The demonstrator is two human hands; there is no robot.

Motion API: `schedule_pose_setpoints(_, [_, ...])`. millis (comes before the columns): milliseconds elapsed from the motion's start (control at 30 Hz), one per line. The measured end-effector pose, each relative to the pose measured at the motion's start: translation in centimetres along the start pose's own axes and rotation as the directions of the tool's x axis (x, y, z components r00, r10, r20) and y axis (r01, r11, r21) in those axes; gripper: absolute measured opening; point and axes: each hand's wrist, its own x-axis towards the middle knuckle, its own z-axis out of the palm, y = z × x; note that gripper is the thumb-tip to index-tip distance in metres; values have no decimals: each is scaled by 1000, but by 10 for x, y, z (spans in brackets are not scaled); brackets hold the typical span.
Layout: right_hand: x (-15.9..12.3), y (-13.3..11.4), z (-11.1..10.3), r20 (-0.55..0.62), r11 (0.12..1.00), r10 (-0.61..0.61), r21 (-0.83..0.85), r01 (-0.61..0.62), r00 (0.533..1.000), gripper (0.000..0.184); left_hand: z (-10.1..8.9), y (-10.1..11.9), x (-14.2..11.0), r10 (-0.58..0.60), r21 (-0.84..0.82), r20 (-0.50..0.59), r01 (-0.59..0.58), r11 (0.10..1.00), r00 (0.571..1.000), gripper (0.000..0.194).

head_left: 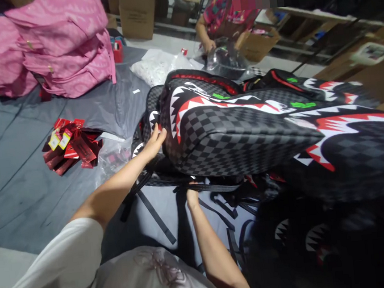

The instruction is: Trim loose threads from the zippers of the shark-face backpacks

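Observation:
A black-and-grey checkered backpack (233, 151) with a red-and-white shark-mouth print lies in front of me, on top of similar bags. My left hand (155, 143) rests against its left end, fingers stretched out and touching the bags there. Below the near edge is my right hand (193, 197), at a black strap (216, 187); its fingers are mostly hidden under the bag. More black straps (156, 216) dangle over the grey cloth near my body.
Pink backpacks (65, 43) stand at the back left. A bundle of red tags (73, 145) lies beside clear plastic (114, 157) on the grey cloth (10, 178). More shark-print backpacks (357, 147) fill the right. Across the table, a person (224, 20) handles a clear plastic bag (227, 60).

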Motion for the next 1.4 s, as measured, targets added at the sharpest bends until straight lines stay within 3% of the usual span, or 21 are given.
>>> schedule_pose_setpoints(133, [-1, 11, 5, -147, 988, 128, 100, -114, 981, 47, 2, -14, -4, 20, 115, -52, -14, 993, 998, 80])
schedule_pose_setpoints(267, [-30, 43, -19, -157, 976, 197, 127, -178, 968, 69, -43, -38, -23, 74, 297, -177, -18, 955, 981, 60])
schedule_pose_setpoints(367, [-81, 77, -37, -138, 968, 238, 111, -224, 961, 81, -87, -79, -67, 50, 456, -371, 135, 880, 927, 67])
schedule_pose_setpoints(467, [-141, 106, -36, -125, 956, 292, 58, -287, 948, 88, -107, -137, -125, -31, 566, -455, 316, 762, 890, 76])
schedule_pose_setpoints(533, [-171, 121, -27, -113, 949, 311, -5, -314, 944, 85, -102, -176, -162, -107, 628, -414, 368, 686, 904, 71])
schedule_pose_setpoints(600, [-188, 134, -18, -74, 961, 259, -81, -265, 963, 80, -88, -207, -194, -155, 681, -362, 374, 630, 919, 65])
schedule_pose_setpoints(667, [-188, 144, -11, 10, 987, 95, -135, -92, 995, 78, -70, -227, -222, -161, 721, -346, 372, 584, 924, 63])
schedule_pose_setpoints(733, [-180, 147, -6, 95, 980, -126, -144, 138, 988, 75, -52, -236, -252, -152, 751, -355, 379, 541, 922, 63])
schedule_pose_setpoints(800, [-174, 139, 1, 136, 934, -309, -144, 327, 941, 68, -31, -241, -286, -152, 777, -357, 384, 499, 922, 64])
schedule_pose_setpoints(867, [-183, 120, 12, 190, 859, -473, -120, 498, 861, 59, -10, -245, -321, -160, 806, -346, 380, 455, 925, 65])
schedule_pose_setpoints(933, [-206, 94, 28, 287, 733, -635, -67, 677, 717, 49, 9, -250, -353, -162, 843, -311, 350, 409, 937, 67])
schedule_pose_setpoints(1000, [-234, 67, 48, 415, 573, -737, -34, 819, 534, 46, 23, -254, -378, -156, 885, -237, 279, 373, 959, 68])
schedule_pose_setpoints(1033, [-246, 54, 59, 464, 516, -743, -62, 854, 482, 47, 28, -254, -388, -153, 904, -185, 229, 361, 971, 68])
schedule_pose_setpoints(1067, [-256, 45, 69, 511, 482, -721, -117, 868, 468, 50, 30, -255, -395, -152, 919, -126, 173, 354, 980, 68])
schedule_pose_setpoints(1133, [-266, 35, 88, 580, 464, -648, -213, 860, 494, 58, 30, -253, -403, -151, 934, 6, 48, 355, 989, 65])
schedule_pose_setpoints(1233, [-272, 43, 104, 597, 526, -553, -291, 799, 581, 61, 21, -247, -399, -132, 914, 199, -136, 381, 971, 60])
schedule_pose_setpoints(1333, [-280, 63, 109, 525, 617, -446, -406, 674, 725, 57, 17, -237, -379, -89, 870, 325, -260, 419, 942, 52])
schedule_pose_setpoints(1400, [-287, 77, 108, 430, 669, -343, -512, 539, 835, 55, 24, -226, -363, -48, 822, 401, -336, 461, 915, 48])
